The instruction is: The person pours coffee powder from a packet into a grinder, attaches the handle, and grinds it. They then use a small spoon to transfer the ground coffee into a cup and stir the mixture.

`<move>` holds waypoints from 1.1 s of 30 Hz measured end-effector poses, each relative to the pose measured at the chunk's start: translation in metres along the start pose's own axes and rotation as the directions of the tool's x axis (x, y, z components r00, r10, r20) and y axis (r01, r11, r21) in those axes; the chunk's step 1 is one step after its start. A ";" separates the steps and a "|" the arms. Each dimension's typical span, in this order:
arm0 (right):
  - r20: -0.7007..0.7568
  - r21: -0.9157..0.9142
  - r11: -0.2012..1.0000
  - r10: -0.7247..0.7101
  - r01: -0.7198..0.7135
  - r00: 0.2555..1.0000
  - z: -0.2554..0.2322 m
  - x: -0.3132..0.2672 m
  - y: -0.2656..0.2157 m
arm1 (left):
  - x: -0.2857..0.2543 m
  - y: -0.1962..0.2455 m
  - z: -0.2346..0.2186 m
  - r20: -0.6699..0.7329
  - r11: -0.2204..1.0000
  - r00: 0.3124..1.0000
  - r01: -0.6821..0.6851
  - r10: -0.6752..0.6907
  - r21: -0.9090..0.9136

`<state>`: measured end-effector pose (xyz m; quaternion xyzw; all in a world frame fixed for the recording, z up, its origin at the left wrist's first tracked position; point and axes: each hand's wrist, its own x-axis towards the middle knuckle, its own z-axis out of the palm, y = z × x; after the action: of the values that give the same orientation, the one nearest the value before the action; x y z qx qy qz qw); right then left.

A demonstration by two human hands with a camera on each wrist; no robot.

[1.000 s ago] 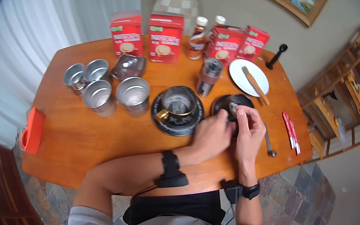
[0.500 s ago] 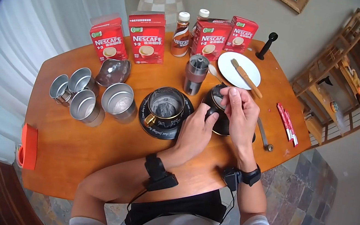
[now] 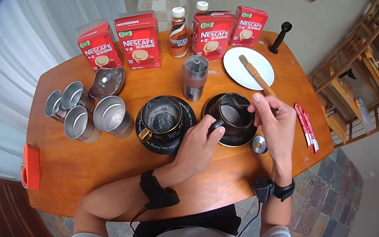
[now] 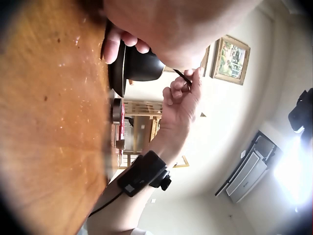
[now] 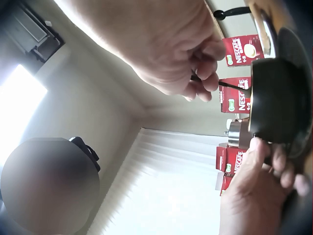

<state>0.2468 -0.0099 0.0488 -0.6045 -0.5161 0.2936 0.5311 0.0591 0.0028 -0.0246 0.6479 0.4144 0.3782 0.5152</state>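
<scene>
My left hand (image 3: 196, 144) pinches the handle of a black cup (image 3: 234, 120) that stands on a black saucer (image 3: 239, 143). Between thumb and fingers, my right hand (image 3: 276, 129) holds a thin dark utensil (image 3: 242, 106) whose lower end dips into that cup. The right wrist view shows the utensil (image 5: 234, 87) slanting over the rim of the cup (image 5: 276, 100). What the cup contains is dark and hard to make out. Left of it, a second black cup (image 3: 162, 115) with a gold handle stands on a lettered saucer (image 3: 162, 147), near my left hand.
Several metal cups (image 3: 111, 112) and a glossy dark dish (image 3: 107, 82) are at the left. Behind are red boxes (image 3: 139, 47), bottles (image 3: 179, 36) and a grinder (image 3: 194, 77). A brush (image 3: 256, 74) lies on a white plate (image 3: 231, 70); red sachets (image 3: 306, 127) lie right, an orange object (image 3: 31, 168) far left.
My right hand has moved right and away from the left hand, and the utensil now shows in the cup. The left hand has taken hold of the cup's handle. The head view has shifted.
</scene>
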 end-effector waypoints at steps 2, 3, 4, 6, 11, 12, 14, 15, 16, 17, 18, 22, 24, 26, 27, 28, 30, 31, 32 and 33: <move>0.033 -0.068 0.998 -0.016 0.018 0.999 0.002 0.006 0.008 | 0.000 0.002 0.001 -0.003 1.000 1.000 0.009 -0.009 0.014; 0.048 -0.100 0.995 -0.023 0.027 0.999 0.004 0.008 0.010 | 0.000 0.003 0.001 -0.005 1.000 1.000 0.017 -0.017 0.024; 0.033 -0.140 0.988 -0.062 0.066 0.998 0.006 0.009 0.012 | 0.000 0.004 0.001 -0.005 0.999 1.000 0.024 -0.024 0.034; 0.009 -0.224 0.964 -0.143 0.142 0.990 0.008 0.010 0.014 | 0.000 0.001 0.002 -0.013 0.999 1.000 0.018 -0.017 0.051; 0.212 -0.373 0.848 -0.318 0.377 0.924 -0.006 0.009 0.010 | 0.000 -0.007 0.000 0.004 0.997 1.000 0.008 -0.008 0.076; 0.274 -0.331 0.853 -0.322 0.404 0.906 -0.010 0.009 0.009 | 0.000 -0.009 -0.001 0.013 0.996 1.000 -0.002 0.000 0.086; 0.393 -0.241 0.862 -0.333 0.445 0.857 -0.016 0.008 0.009 | 0.000 -0.011 -0.003 0.028 0.996 1.000 -0.008 0.006 0.094; 0.331 -0.263 0.824 -0.411 0.502 0.849 -0.013 0.009 0.010 | 0.000 -0.011 -0.003 0.029 0.995 0.999 -0.020 0.017 0.097; 0.331 -0.259 0.799 -0.453 0.542 0.827 -0.013 0.011 0.015 | 0.000 -0.010 -0.003 0.030 0.995 0.999 -0.031 0.028 0.099; 0.332 -0.256 0.773 -0.494 0.581 0.804 -0.013 0.014 0.022 | -0.001 -0.008 -0.003 0.035 0.995 0.999 -0.026 0.023 0.096; 0.333 -0.253 0.744 -0.533 0.618 0.778 -0.014 0.016 0.026 | -0.001 -0.006 -0.004 0.039 0.995 0.999 -0.022 0.018 0.093; 0.510 -0.156 0.769 -0.475 0.620 0.717 -0.032 0.013 0.018 | -0.004 0.007 -0.005 0.055 0.998 0.998 0.033 -0.036 0.054; 0.421 -0.212 0.766 -0.489 0.607 0.764 -0.032 0.013 0.015 | -0.004 0.010 -0.005 0.063 0.998 0.998 0.017 -0.021 0.056; 0.415 -0.274 0.710 -0.521 0.648 0.746 -0.035 0.014 0.017 | -0.005 0.009 -0.005 0.068 0.998 0.998 0.011 -0.015 0.055; 0.413 -0.305 0.680 -0.537 0.667 0.736 -0.036 0.014 0.018 | -0.005 0.009 -0.005 0.069 0.998 0.998 0.012 -0.015 0.054; 0.445 -0.297 0.700 -0.501 0.650 0.742 -0.039 0.012 0.017 | -0.005 0.008 -0.005 0.069 0.999 0.998 0.013 -0.016 0.051; 0.514 -0.282 0.734 -0.428 0.617 0.744 -0.045 0.004 0.013 | -0.006 0.010 -0.006 0.077 0.997 0.997 0.020 -0.025 0.070; 0.528 -0.240 0.751 -0.431 0.615 0.732 -0.044 0.004 0.016 | -0.006 0.011 -0.006 0.081 0.997 0.996 0.024 -0.031 0.080; 0.483 -0.239 0.748 -0.461 0.619 0.744 -0.041 0.006 0.017 | -0.006 0.010 -0.006 0.080 0.997 0.996 0.022 -0.028 0.075; 0.435 -0.240 0.746 -0.490 0.622 0.756 -0.036 0.010 0.017 | -0.006 0.009 -0.006 0.081 0.997 0.996 0.020 -0.025 0.072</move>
<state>0.2874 -0.0114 0.0440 -0.4473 -0.8047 0.1171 0.3724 0.0524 -0.0018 -0.0151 0.6762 0.4134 0.3303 0.5126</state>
